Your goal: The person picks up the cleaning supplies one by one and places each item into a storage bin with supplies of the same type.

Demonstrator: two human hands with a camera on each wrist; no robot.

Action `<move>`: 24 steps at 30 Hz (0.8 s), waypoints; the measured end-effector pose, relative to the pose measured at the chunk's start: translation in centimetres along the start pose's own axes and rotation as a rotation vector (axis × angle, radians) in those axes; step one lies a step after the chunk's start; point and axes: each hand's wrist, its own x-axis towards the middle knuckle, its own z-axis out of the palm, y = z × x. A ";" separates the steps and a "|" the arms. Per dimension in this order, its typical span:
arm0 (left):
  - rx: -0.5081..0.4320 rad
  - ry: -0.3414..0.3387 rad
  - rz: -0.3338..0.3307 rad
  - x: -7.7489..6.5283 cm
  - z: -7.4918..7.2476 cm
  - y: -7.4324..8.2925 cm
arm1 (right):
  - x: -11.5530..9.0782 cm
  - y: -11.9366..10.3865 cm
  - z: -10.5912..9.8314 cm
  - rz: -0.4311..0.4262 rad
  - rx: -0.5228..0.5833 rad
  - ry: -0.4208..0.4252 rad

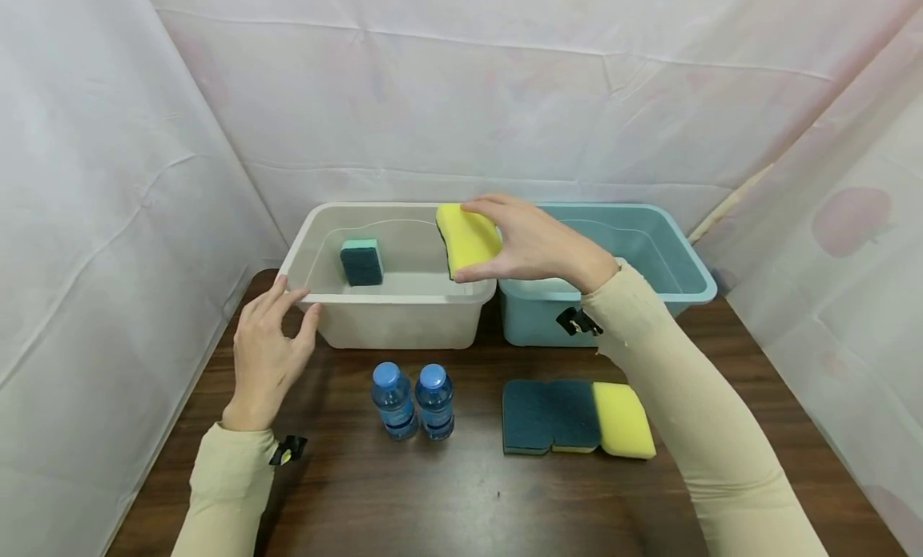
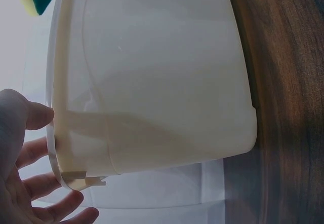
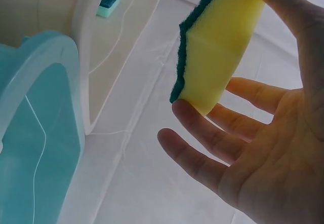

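Your right hand pinches the yellow sponge over the white bin's right end; your left hand rests loosely spread at its rim. This looks like mid-transfer; next probably calls for lowering, then release.

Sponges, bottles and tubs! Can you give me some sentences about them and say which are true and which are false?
1. The right hand holds a yellow sponge with a dark green side. True.
2. Three bottles stand on the table. False: only two bottles stand on the table.
3. A small sponge is inside the cream tub. True.
4. The left hand holds a bottle. False: the left hand touches the cream tub's rim.
5. Both bottles have blue caps. True.
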 end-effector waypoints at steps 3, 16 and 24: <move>-0.003 0.002 0.002 0.1 0.0 0.0 | 0.5 0.1 0.1 0.004 -0.013 -0.001; -0.008 0.010 0.009 0.2 0.2 -0.1 | 2.6 0.3 0.5 0.014 -0.038 -0.025; -0.007 0.008 0.010 0.3 0.4 -0.1 | 3.3 0.1 0.5 0.000 -0.040 -0.042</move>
